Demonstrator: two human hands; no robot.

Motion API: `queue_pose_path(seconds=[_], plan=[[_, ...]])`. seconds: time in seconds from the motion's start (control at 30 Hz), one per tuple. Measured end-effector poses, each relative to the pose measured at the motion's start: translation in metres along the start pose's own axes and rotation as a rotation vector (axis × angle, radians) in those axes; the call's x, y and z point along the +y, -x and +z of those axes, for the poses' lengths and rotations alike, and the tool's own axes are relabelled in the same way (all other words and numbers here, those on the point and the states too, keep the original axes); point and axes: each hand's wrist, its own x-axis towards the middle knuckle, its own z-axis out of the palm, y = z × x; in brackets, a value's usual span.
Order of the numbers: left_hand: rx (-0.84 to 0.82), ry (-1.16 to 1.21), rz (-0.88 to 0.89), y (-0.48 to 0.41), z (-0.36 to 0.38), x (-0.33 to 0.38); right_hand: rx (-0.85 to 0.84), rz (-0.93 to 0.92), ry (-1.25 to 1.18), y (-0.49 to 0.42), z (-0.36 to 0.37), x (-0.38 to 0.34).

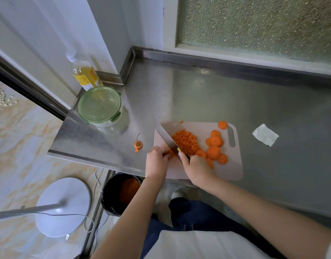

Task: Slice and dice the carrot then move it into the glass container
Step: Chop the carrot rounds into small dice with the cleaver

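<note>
Right hand [195, 168]: wrapped round the handle of the knife [166, 139], blade angled far-left across the board to cut.
Left hand [157, 159]: fingers curled, pinning a carrot piece [171, 156] beside the blade to keep it steady.
Diced carrot [187, 142]: heaped mid-board, clear of the cut.
Carrot rounds [215, 148]: queued on the right of the cutting board [233, 165].
Glass container [100, 106]: far left on the worktop [198, 94], lid on, so it probably needs opening first.

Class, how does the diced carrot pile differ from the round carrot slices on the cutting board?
The diced carrot pile is small bits heaped beside the knife blade; the round carrot slices are broad flat discs, overlapping, nearer the handle slot. Both are orange and lie on the cutting board.
</note>
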Motion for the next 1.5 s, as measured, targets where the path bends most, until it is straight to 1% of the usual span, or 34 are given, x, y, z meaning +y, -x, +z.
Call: queue_pose_path(seconds=[0.1,0.17,0.27,0.43,0.63,0.77,0.93,1.1,1.33,1.5], plan=[[-0.006,0.015,-0.019,-0.001,0.000,-0.001,0.032,-0.021,0.041,0.001,0.004,0.001],[-0.008,0.020,-0.002,0.000,0.000,0.000,0.035,-0.033,0.044,0.002,0.005,0.000],[-0.007,0.025,0.012,0.002,-0.001,0.000,0.011,-0.050,0.013,-0.001,0.003,-0.005],[-0.007,0.120,0.019,0.006,-0.006,0.002,-0.022,-0.040,-0.089,-0.012,-0.002,-0.002],[-0.018,0.166,0.006,0.007,-0.009,0.004,0.028,-0.055,-0.091,-0.021,-0.004,0.005],[-0.026,0.153,0.002,0.006,-0.007,0.006,0.025,-0.037,-0.129,-0.025,-0.010,0.008],[-0.021,0.092,0.020,0.007,-0.005,0.004,0.008,-0.065,-0.152,-0.016,-0.020,0.006],[0.003,0.047,0.021,0.010,-0.003,-0.003,-0.017,-0.052,-0.108,-0.005,-0.027,0.007],[0.046,0.113,-0.021,0.012,0.001,0.001,-0.047,-0.094,-0.020,0.005,-0.026,0.009],[0.068,0.125,-0.013,0.013,0.004,0.001,-0.050,-0.078,0.052,0.004,-0.021,0.011]])
